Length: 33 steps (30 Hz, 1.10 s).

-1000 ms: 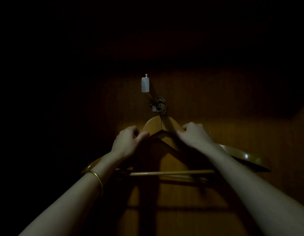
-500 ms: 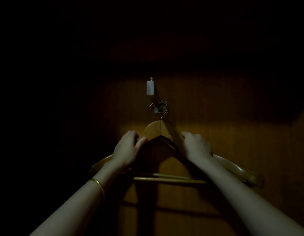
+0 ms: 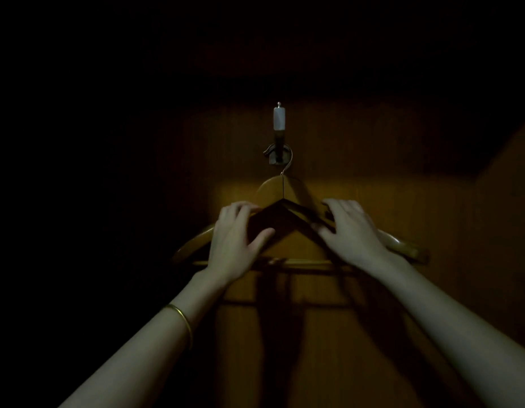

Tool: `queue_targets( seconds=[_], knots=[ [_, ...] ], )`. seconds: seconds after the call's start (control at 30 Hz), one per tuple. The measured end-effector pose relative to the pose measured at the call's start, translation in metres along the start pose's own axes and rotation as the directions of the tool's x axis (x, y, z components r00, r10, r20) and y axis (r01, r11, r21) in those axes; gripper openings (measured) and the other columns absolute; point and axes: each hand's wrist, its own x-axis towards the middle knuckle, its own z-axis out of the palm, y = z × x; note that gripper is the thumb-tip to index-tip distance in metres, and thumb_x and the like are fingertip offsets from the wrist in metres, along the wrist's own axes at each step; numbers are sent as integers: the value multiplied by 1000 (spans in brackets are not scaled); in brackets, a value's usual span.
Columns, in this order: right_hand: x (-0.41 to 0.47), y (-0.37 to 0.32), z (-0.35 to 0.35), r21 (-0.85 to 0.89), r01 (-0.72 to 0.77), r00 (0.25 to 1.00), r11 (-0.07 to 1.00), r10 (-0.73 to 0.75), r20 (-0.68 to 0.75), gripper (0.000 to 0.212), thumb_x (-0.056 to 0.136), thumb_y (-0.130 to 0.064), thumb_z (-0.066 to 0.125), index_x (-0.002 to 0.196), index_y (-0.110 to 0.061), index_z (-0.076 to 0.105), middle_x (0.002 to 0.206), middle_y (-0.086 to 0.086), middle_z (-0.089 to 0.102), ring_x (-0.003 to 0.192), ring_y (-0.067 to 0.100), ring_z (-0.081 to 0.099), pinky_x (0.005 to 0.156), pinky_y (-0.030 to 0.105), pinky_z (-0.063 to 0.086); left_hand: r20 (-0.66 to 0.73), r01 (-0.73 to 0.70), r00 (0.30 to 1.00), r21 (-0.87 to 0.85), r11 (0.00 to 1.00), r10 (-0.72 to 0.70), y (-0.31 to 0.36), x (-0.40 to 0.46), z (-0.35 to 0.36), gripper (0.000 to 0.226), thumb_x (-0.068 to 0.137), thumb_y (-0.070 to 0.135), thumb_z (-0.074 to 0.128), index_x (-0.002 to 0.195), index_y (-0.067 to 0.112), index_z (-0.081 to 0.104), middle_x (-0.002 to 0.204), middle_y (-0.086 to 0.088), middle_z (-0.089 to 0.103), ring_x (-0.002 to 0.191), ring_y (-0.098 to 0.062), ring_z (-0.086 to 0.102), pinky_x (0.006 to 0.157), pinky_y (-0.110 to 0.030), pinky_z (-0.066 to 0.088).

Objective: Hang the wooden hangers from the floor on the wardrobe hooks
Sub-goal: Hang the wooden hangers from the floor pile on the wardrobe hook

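Wooden hanger [image 3: 277,189] hangs on wardrobe hook [image 3: 277,156], left hand [image 3: 236,240] and right hand [image 3: 348,228] loosely spread on its shoulders.

Glossy lacquered wooden hanger [image 3: 273,189] with thin metal wire, against a matt wood-grain wardrobe panel [image 3: 373,160].

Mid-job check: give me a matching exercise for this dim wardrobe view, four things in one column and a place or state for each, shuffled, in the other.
Things:
1. wooden hanger
2. gold bangle
3. white-tipped wall hook
4. right hand

Places or states:
A. fixed to the wardrobe's back panel, above everything else
B. on the left wrist
C. its wire loop caught over the wall fitting
D. fingers spread on the hanger's right shoulder

Pairs: 1-C, 2-B, 3-A, 4-D
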Motion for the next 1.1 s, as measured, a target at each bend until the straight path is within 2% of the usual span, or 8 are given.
queue_targets(
  seconds=[0.07, 0.17, 0.33, 0.5, 0.67, 0.83, 0.93, 1.1],
  knots=[
    [-31, -3, 2, -56, 30, 999, 998, -32, -29, 55, 92, -41, 47, 139, -15, 36, 143, 3, 41, 135, 21, 28, 110, 39, 25, 35, -74, 997, -22, 997, 75, 13, -25, 4, 44, 85, 40, 57, 123, 19, 50, 130, 1, 47, 124, -12, 36, 103, -27, 29],
    [-79, -2, 9, -117, 18, 999, 993, -12, 51, 56, 92, -45, 43, 141, -20, 32, 148, -2, 34, 141, 19, 19, 114, 37, 17, 128, -120, 983, -76, 990, 129, 25, -65, 16, 48, 85, 48, 52, 124, 20, 49, 130, 2, 48, 125, -11, 37, 102, -24, 25],
    [-160, 19, 13, -196, -110, 978, 974, 142, 155, 59, 92, -50, 39, 142, -23, 28, 150, -3, 31, 142, 19, 15, 115, 38, 15, 311, -128, 933, -187, 974, 182, 48, -129, 47, 49, 87, 47, 50, 128, 20, 45, 133, 4, 45, 127, -9, 35, 101, -19, 23],
    [-255, 42, -6, -227, -287, 919, 931, 334, 210, 58, 92, -49, 40, 142, -21, 29, 149, -3, 32, 141, 20, 17, 114, 38, 18, 455, -73, 863, -320, 944, 221, 94, -193, 69, 49, 88, 46, 48, 128, 17, 45, 131, 2, 49, 123, -12, 40, 100, -24, 30],
    [-375, 54, -21, -202, -520, 791, 830, 557, 255, 55, 92, -45, 44, 140, -22, 32, 144, -1, 40, 137, 17, 26, 112, 35, 22, 654, 84, 713, -438, 895, 253, 149, -285, 82, 36, 91, 41, 47, 120, 21, 51, 118, 3, 60, 110, -10, 55, 93, -34, 48],
    [-508, 67, -33, -239, -692, 604, 681, 727, 325, 50, 90, -41, 50, 134, -17, 41, 134, 4, 50, 128, 24, 41, 107, 39, 35, 753, 196, 610, -443, 875, 245, 211, -392, 92, 32, 92, 39, 46, 116, 21, 54, 119, 1, 59, 112, -13, 52, 94, -34, 45],
    [-585, 71, -41, -308, -745, 479, 592, 796, 371, 50, 91, -41, 48, 135, -18, 39, 134, 5, 48, 129, 28, 38, 104, 42, 35, 814, 252, 523, -429, 867, 251, 239, -451, 97, 32, 92, 40, 46, 116, 21, 54, 118, 2, 59, 109, -12, 51, 90, -30, 45],
    [-694, 75, -43, -300, -833, 347, 466, 860, 374, 40, 91, -38, 51, 123, -14, 51, 121, 8, 58, 116, 29, 49, 93, 44, 44, 879, 313, 397, -399, 862, 263, 258, -534, 114, 27, 92, 38, 46, 112, 22, 54, 110, 5, 57, 102, -9, 48, 80, -25, 38]
  ],
)
